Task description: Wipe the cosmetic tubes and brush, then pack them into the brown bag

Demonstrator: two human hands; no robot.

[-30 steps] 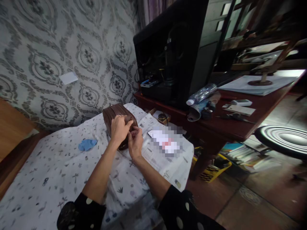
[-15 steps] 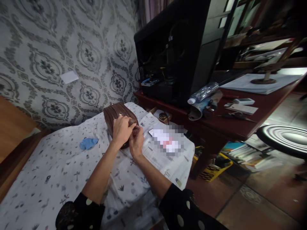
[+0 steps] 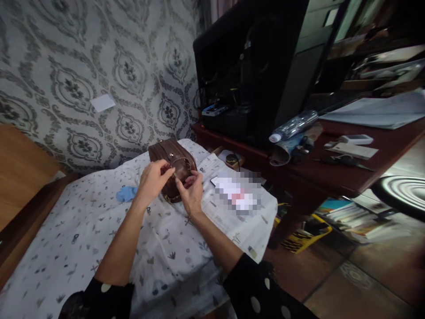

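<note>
A brown leather-look handbag (image 3: 171, 147) with gold-coloured studs and metal trim rests on the patterned white sheet (image 3: 99, 230). My left hand (image 3: 153, 180) is at the bag's left side, its thumb and fingertips closed on the edge of the near end. Opposite it, my right hand (image 3: 191, 189) has its thumb and curled fingers on the right side of the same end. Between the two hands a smooth brown panel shows. A crumpled light-blue cloth (image 3: 126, 194) lies left of my left wrist, and a phone (image 3: 237, 195) with a blurred-out screen lies to the right.
Right of the sheet stands a dark red desk (image 3: 332, 177) with a black computer case (image 3: 245, 79), a plastic bottle (image 3: 295, 126) and papers. Below it, a yellow basket (image 3: 305, 237) and books (image 3: 355, 217) are on the tiled floor. A patterned wall is behind.
My hands have moved apart, uncovering the brown panel and metal trim at the bag's near end. The whole view has shifted slightly, with the scene sliding right.
</note>
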